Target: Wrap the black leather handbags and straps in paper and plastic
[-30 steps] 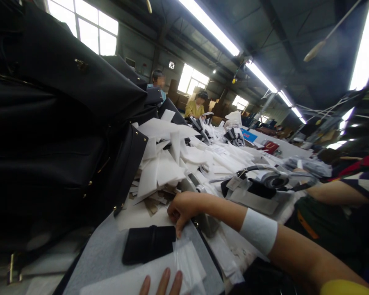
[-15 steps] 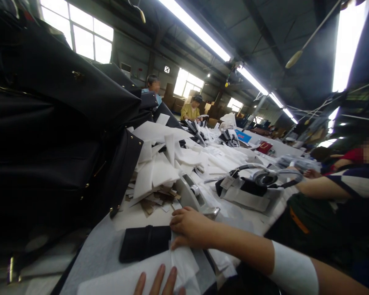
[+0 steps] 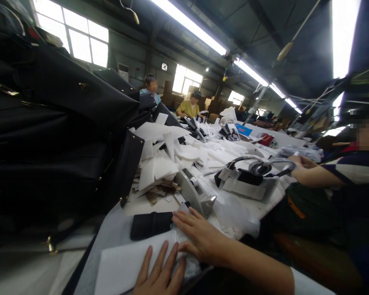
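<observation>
My left hand (image 3: 161, 272) lies with fingers spread on a white foam sheet (image 3: 119, 262) at the bottom middle. Just right of it, my right hand (image 3: 203, 235) rests with its fingers stretched out. Its fingertips are at the right end of a black leather-like piece (image 3: 152, 225) with a raised band across it, and its thumb is over crinkled whitish wrapping (image 3: 190, 262). What lies under the right palm is hidden. Beyond this hand stands a grey tape dispenser (image 3: 192, 188).
Black bags (image 3: 64, 135) with gold-coloured fittings rise on the left. White foam pieces (image 3: 158, 166) are heaped behind the dispenser. Further right lies a bag with wrapped handles (image 3: 246, 180). A co-worker's arm (image 3: 310, 176) reaches in from the right, and two people sit farther back.
My left hand has come further into view over the foam sheet. My right hand has spread its fingers over the wrapping and the black piece's end. The view has shifted slightly.
</observation>
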